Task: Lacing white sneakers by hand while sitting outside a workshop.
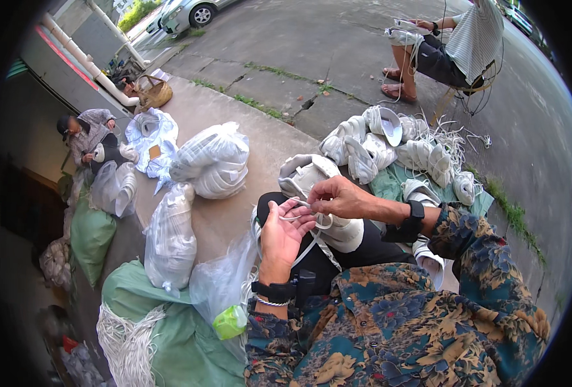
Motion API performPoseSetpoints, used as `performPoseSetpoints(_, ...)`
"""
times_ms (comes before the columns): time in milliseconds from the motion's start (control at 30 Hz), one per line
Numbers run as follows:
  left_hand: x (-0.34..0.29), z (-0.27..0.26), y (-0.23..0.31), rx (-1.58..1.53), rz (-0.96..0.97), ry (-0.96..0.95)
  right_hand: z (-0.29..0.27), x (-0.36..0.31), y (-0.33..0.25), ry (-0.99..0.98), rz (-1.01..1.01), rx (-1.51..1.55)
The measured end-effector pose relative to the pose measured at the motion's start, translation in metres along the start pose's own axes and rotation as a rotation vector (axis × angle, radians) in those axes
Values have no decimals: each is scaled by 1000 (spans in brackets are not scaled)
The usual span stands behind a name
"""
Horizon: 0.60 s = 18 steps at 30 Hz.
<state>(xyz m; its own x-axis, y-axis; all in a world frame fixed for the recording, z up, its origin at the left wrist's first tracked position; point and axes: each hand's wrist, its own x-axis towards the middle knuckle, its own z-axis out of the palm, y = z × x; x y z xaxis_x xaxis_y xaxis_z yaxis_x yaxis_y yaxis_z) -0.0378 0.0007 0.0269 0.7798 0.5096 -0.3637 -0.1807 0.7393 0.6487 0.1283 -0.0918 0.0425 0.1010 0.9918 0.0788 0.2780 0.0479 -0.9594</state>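
Observation:
My left hand (281,235) is palm up over my lap, thumb apart and fingers stretched out. Across those fingers lies a thin white shoelace (290,218). From the right, my right hand (337,197) pinches the lace close to the left fingertips. Below and beyond both hands a white shoe upper (306,173) rests on my dark-trousered knees, partly hidden by the right hand. Another white shoe piece (347,237) shows under the right wrist; whether the two are joined, I cannot tell. A flat white lace strand (325,248) hangs down over my lap.
White shoe uppers (366,151) and loose laces lie heaped on green sacking (395,186) at right. Filled plastic bags (213,161) stand to the left. A lace bundle (128,338) drapes over a green sack (189,345). Two other people (469,48) sit farther off, handling white pieces.

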Motion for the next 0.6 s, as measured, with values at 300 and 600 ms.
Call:
performPoseSetpoints(300, 10, 5, -11, -230, -114, -137, 29, 3, -4, 168, -141, -125)
performPoseSetpoints(600, -22, 34, -27, 733, 643, 352, -1, 28, 29, 163, -188, -373)
